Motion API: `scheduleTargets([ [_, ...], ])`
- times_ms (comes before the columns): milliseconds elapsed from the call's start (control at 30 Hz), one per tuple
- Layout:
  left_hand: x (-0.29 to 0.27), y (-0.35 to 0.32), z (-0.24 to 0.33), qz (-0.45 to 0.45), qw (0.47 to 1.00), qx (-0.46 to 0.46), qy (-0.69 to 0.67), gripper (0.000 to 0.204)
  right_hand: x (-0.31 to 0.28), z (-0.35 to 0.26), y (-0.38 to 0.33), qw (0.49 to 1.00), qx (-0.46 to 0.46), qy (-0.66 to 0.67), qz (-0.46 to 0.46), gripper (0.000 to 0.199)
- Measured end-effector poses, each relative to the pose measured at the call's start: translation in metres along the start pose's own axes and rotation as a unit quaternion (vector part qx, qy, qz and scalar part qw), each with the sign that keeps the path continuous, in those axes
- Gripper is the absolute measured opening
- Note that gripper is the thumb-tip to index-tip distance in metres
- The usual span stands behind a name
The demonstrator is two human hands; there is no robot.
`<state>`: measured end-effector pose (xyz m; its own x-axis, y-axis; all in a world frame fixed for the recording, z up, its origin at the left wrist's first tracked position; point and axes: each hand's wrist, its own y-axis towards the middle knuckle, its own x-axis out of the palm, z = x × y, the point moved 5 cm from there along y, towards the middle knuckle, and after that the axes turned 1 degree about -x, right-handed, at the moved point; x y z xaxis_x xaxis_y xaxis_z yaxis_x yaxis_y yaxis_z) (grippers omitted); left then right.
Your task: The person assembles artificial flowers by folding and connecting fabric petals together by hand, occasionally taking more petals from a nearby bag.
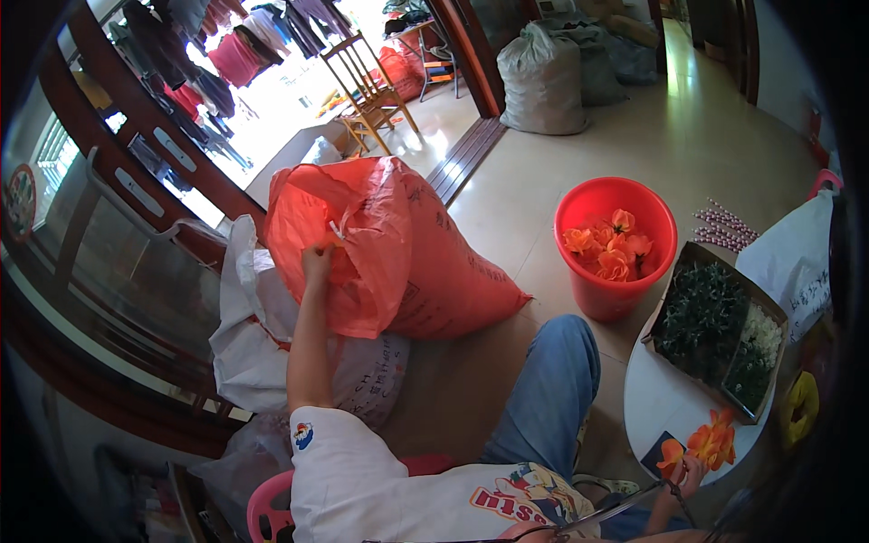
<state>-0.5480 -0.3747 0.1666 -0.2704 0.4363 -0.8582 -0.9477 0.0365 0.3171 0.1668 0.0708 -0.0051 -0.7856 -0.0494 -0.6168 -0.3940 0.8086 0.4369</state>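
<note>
My left arm stretches out to the open mouth of a large red woven sack [434, 262]. My left hand [317, 262] is inside the rim, its fingers curled together; what they hold is too small and blurred to make out. A whitish scrap shows just above it. At the lower right, my right hand [691, 475] is closed around orange artificial flowers [712, 441], whose petals spread above the fingers over the edge of a white round stool [641, 394]. A red bucket [579, 271] holding several orange flower heads [613, 253] stands between the sack and the stool.
On the stool lies a box [692, 303] of dark green sprigs and small whitish pieces. Pink beaded strands [724, 226] lie behind it. White sacks [249, 348] lean beside the red one. Farther off are a wooden chair [367, 90] and a full pale sack [541, 81].
</note>
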Motion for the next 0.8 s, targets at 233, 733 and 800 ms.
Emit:
scheduleTargets([
  [233,-0.032,0.008,-0.024,0.094,0.876,-0.003,-0.473,0.01,0.007,0.003,-0.001,0.998,0.042,0.043,-0.025,0.005],
  [733,-0.036,0.005,0.015,0.0,0.989,0.073,-0.131,0.026,0.01,0.018,-0.003,0.991,0.082,0.09,-0.059,0.006],
  [800,-0.014,0.005,0.014,-0.06,0.989,0.135,0.0,0.032,0.008,0.018,-0.003,0.994,0.069,0.072,-0.055,0.006],
])
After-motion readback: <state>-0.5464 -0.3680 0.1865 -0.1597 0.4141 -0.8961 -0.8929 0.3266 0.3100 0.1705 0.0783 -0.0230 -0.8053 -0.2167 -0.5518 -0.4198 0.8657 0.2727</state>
